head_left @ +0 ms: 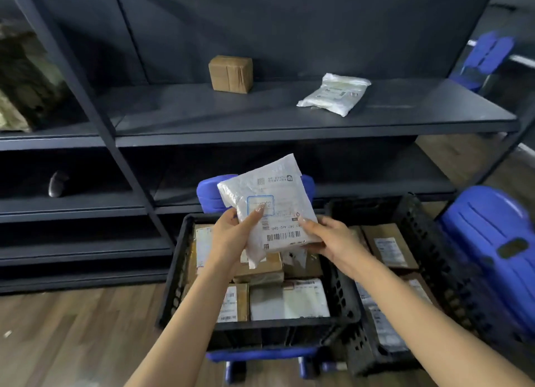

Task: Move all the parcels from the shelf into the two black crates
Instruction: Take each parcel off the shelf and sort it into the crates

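Note:
A white plastic mailer (273, 201) with a barcode label is held up over the left black crate (173, 285). My left hand (231, 236) grips its lower left edge and my right hand (327, 241) grips its lower right corner. The left crate holds several boxes and labelled parcels. The right black crate (425, 236) beside it also holds parcels. On the dark shelf (260, 117) above, a small brown taped box (231, 73) stands at the back, and a white bagged parcel (334, 93) lies to its right.
Both crates rest on blue plastic stools (260, 354). Another blue stool (492, 247) lies at the right, and one more (486, 56) stands beyond the shelf's right end. Lower shelf levels (289, 189) look dark. A dark rounded object (56, 184) sits on the left unit. Wooden floor (72, 337) spreads below.

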Demonstrator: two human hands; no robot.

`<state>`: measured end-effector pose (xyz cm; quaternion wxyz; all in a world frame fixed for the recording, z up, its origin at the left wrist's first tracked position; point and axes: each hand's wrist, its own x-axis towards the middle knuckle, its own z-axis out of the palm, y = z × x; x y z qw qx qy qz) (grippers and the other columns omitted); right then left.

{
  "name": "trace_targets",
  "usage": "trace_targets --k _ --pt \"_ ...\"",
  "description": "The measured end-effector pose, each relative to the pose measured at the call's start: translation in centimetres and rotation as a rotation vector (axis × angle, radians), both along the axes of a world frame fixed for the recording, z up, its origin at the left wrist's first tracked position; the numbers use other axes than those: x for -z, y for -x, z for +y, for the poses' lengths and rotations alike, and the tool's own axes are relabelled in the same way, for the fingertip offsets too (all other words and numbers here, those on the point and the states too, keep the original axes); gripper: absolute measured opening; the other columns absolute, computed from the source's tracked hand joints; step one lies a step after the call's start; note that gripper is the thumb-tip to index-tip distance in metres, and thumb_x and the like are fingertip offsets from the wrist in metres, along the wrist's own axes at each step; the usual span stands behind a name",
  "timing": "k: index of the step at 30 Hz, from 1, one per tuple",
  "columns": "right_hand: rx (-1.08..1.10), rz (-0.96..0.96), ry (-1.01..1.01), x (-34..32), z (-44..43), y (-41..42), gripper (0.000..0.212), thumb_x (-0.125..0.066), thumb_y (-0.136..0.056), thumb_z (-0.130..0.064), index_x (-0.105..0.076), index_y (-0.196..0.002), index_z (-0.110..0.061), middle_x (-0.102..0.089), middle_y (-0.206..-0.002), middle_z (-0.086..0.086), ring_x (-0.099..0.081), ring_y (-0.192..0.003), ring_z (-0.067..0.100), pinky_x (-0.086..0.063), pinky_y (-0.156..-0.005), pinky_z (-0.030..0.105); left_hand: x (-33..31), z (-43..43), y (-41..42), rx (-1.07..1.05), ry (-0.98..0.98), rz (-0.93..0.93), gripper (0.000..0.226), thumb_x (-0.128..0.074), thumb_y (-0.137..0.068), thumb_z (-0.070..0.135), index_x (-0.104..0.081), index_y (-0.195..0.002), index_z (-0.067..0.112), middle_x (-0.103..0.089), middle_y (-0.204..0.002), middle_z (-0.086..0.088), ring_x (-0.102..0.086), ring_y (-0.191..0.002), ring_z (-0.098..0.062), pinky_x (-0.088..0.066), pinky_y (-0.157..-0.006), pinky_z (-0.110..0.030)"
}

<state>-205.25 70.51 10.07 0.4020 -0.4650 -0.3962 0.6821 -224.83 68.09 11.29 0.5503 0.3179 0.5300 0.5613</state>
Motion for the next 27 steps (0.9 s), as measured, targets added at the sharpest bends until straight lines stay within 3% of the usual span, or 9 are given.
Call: trace_targets --k 4,9,13,16,18,20,22,27 --pt "0.048 0.189 0.074 1.2 -2.5 -0.6 0.023 -0.069 -0.080 -0.016 -0.067 -0.101 -0.007 -0.075 -0.095 0.011 -0.073 -0.083 0.021 -0.060 -0.064 0.028 0.5 -1.7 -2.0 -0.034 -0.005 -0.059 0.038 -0.077 -0.077 0.029 -0.066 -0.108 0.010 -0.075 -0.100 -0.005 -0.073 -0.092 -0.024 -0.060 -0.073 -0.040" --pt "0.143 0.293 0.067 1.7 -2.6 -2.2 0.032 -0.073 -0.073 -0.023 -0.069 -0.102 -0.012 -0.075 -0.100 0.009 -0.073 -0.087 0.019 -0.060 -0.068 0.029 0.8 -2.1 -5.7 -0.114 -0.001 -0.110 0.051 -0.079 -0.072 0.031 -0.062 -0.115 0.010 -0.073 -0.107 -0.006 -0.071 -0.097 -0.025 -0.057 -0.084 -0.047" --pt "0.180 0.150 0.007 1.7 -0.8 -6.4 0.018 -0.068 -0.084 -0.011 -0.068 -0.102 -0.012 -0.076 -0.096 0.005 -0.073 -0.084 0.015 -0.057 -0.061 0.024 1.2 -1.5 -8.6 -0.122 -0.024 -0.104 0.048 -0.076 -0.077 0.028 -0.059 -0.120 0.013 -0.074 -0.107 -0.003 -0.072 -0.095 -0.018 -0.058 -0.072 -0.028" --pt "0.088 -0.065 -0.111 0.1 1.5 -11.8 0.018 -0.068 -0.086 -0.010 -0.068 -0.104 -0.011 -0.075 -0.096 0.003 -0.072 -0.085 0.013 -0.057 -0.066 0.024 1.5 -0.4 -9.1 -0.218 -0.001 0.009 0.074 -0.078 -0.071 0.041 -0.049 -0.133 0.014 -0.063 -0.124 -0.004 -0.064 -0.110 -0.020 -0.052 -0.091 -0.037" --pt "-0.038 -0.273 -0.222 -1.0 3.0 -15.2 0.017 -0.070 -0.085 -0.014 -0.069 -0.101 -0.016 -0.074 -0.102 0.002 -0.071 -0.089 0.012 -0.058 -0.073 0.026 1.5 0.1 -9.6 -0.082 0.025 0.160 0.090 -0.079 -0.061 0.056 -0.048 -0.135 0.017 -0.063 -0.124 0.000 -0.064 -0.110 -0.019 -0.052 -0.094 -0.040" --pt "-0.159 -0.419 -0.298 -2.0 4.3 -17.4 0.017 -0.071 -0.084 -0.015 -0.070 -0.101 -0.017 -0.074 -0.101 0.001 -0.071 -0.092 0.014 -0.058 -0.079 0.031 1.2 0.3 -11.3 0.173 0.047 0.246 0.078 -0.078 -0.060 0.059 -0.059 -0.124 0.018 -0.072 -0.110 0.000 -0.071 -0.096 -0.019 -0.058 -0.077 -0.033" --pt "-0.250 -0.451 -0.301 -2.9 5.3 -18.6 0.019 -0.072 -0.083 -0.016 -0.071 -0.102 -0.014 -0.075 -0.098 0.000 -0.071 -0.091 0.014 -0.058 -0.078 0.031 1.1 0.3 -13.6 0.264 0.084 0.202 0.059 -0.082 -0.062 0.048 -0.066 -0.109 0.016 -0.075 -0.100 -0.004 -0.074 -0.087 -0.020 -0.058 -0.065 -0.030" --pt "-0.261 -0.366 -0.294 -4.1 6.5 -20.3 0.020 -0.072 -0.082 -0.025 -0.070 -0.100 -0.016 -0.076 -0.092 -0.006 -0.072 -0.085 0.010 -0.055 -0.064 0.017 1.9 -0.2 -17.7 0.148 0.074 -0.121 0.058 -0.085 -0.064 0.024 -0.064 -0.114 0.004 -0.073 -0.106 -0.013 -0.071 -0.097 -0.031 -0.059 -0.073 -0.040"
